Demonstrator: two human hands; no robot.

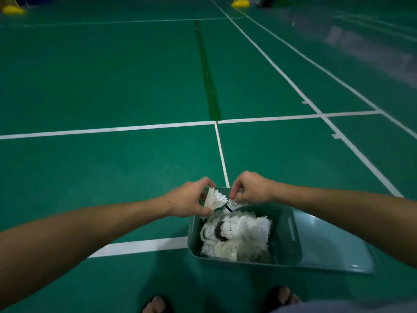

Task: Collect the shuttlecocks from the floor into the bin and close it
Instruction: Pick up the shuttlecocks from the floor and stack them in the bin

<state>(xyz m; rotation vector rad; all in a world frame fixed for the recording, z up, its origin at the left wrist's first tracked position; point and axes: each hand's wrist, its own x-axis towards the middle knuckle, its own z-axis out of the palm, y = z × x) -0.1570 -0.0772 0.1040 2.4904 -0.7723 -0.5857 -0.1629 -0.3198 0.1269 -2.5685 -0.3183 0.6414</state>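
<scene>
We see a green court floor [101, 82] filling the frame, crossed by white lines [106, 130]. A darker green strip [208, 86] runs from the upper middle down to the horizontal line at center. Two yellow bases [12, 10] sit at the top edge, one upper left, one upper right. Pale reflections of light lie on the floor at the upper right.

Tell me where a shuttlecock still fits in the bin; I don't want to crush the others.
The bare room is along the bin's right wall, beside the lid. The pile crowds the middle and left. Both hands, left hand and right hand, each holding a shuttlecock, take up the far edge.
</scene>
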